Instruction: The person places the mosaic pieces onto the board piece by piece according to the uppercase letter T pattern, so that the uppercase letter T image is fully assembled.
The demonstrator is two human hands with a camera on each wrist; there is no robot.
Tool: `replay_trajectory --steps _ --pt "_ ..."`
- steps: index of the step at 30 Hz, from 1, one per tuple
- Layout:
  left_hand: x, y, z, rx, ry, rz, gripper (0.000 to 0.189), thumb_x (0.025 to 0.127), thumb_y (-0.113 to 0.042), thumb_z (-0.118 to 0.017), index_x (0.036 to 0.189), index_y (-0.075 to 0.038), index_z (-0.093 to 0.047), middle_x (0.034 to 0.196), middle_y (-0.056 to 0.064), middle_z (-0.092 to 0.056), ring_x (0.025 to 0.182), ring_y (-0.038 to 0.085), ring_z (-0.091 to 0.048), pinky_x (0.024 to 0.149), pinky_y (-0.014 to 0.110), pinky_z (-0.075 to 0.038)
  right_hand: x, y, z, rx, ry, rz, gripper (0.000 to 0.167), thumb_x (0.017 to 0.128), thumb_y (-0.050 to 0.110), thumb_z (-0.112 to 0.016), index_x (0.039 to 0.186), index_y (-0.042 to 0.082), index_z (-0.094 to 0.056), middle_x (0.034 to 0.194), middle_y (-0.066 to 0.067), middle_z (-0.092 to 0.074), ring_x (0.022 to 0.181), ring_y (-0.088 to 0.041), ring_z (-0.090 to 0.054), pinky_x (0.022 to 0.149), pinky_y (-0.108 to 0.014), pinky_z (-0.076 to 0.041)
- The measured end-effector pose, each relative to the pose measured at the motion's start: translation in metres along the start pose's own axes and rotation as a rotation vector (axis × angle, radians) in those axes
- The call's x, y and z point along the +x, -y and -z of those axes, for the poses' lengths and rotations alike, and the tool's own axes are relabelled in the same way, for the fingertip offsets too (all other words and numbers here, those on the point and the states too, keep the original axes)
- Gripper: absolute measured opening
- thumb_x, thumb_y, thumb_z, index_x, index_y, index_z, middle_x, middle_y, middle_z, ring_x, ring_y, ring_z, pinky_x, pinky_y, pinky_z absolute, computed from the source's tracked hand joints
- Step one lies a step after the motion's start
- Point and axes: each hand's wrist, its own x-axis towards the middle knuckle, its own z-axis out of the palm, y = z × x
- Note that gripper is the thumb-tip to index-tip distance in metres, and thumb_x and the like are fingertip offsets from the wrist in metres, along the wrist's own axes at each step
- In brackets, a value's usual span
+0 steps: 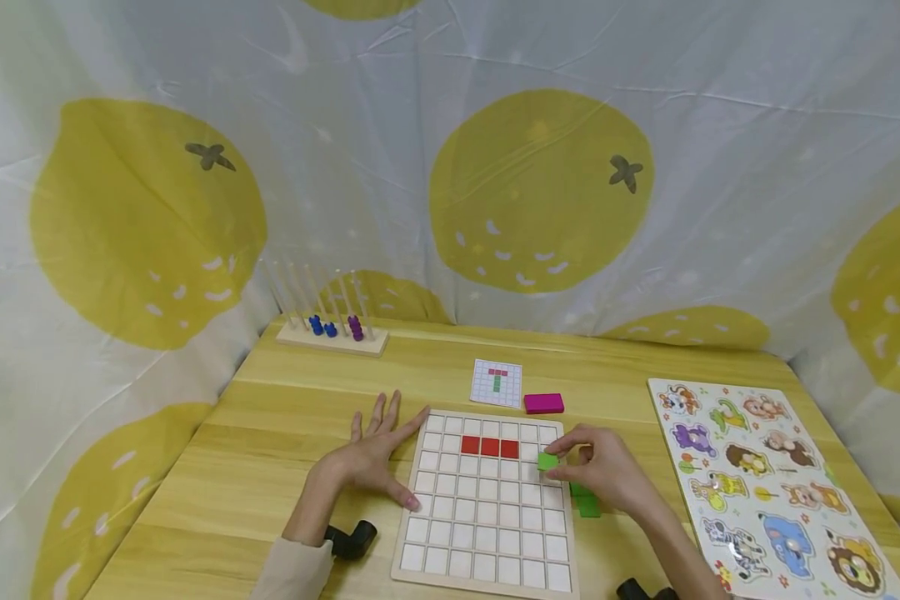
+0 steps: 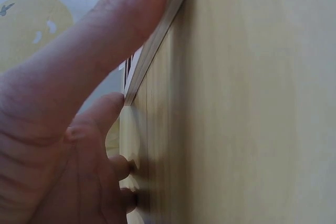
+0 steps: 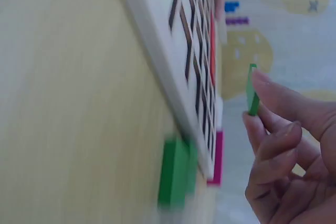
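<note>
A wooden grid board of white squares lies flat on the table, three red tiles side by side in its second row. My left hand is spread at the board's left edge, its thumb and index finger touching the frame. In my right hand a green tile is pinched between thumb and fingers above the board's right side. The right wrist view shows this green tile clear of the board. Beside the right edge, partly behind the right hand, lie more green tiles.
Behind the board are a pattern card showing a red and green T and a magenta block. A peg stand with blue and purple bear-shaped pieces is at back left. An animal puzzle board lies at right.
</note>
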Motion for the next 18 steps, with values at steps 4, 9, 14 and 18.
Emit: replay_trajectory --steps 4,9,14,18 --pt "0.001 -0.001 0.000 0.013 -0.002 0.004 0.133 0.063 -0.051 -0.095 0.167 -0.027 -0.015 0.169 0.025 0.024 0.155 0.047 0.027 0.120 0.074 0.018 0.012 0.014 -0.028 0.013 -0.010 -0.010 0.023 0.074 0.019 -0.094 0.093 0.015 -0.082 0.097 -0.002 -0.072 0.058 -0.009 -0.042 0.053 -0.023 -0.039" --pt "0.001 -0.002 -0.001 0.015 0.001 0.009 0.133 0.063 -0.051 -0.095 0.167 -0.029 -0.014 0.169 0.025 0.023 0.155 0.046 0.027 0.120 0.073 0.018 0.024 0.021 -0.050 0.001 -0.023 0.007 0.021 0.070 0.015 -0.096 0.086 0.014 -0.083 0.093 0.000 -0.075 0.062 -0.008 -0.046 0.055 -0.021 -0.041" --pt "0.001 -0.001 -0.002 0.012 -0.005 0.014 0.134 0.063 -0.051 -0.095 0.167 -0.029 -0.015 0.169 0.025 0.022 0.155 0.046 0.026 0.120 0.073 0.018 0.029 0.026 -0.060 -0.013 -0.014 0.024 0.021 0.067 0.010 -0.096 0.083 0.011 -0.082 0.089 -0.002 -0.074 0.075 -0.012 -0.055 0.061 -0.021 -0.047" --pt "0.000 -0.001 -0.001 0.011 -0.006 0.016 0.133 0.063 -0.051 -0.095 0.167 -0.030 -0.015 0.169 0.024 0.023 0.155 0.045 0.027 0.120 0.073 0.018 0.032 0.030 -0.067 -0.017 0.009 0.015 0.021 0.067 0.008 -0.096 0.082 0.010 -0.082 0.086 -0.002 -0.073 0.077 -0.014 -0.058 0.063 -0.022 -0.049"
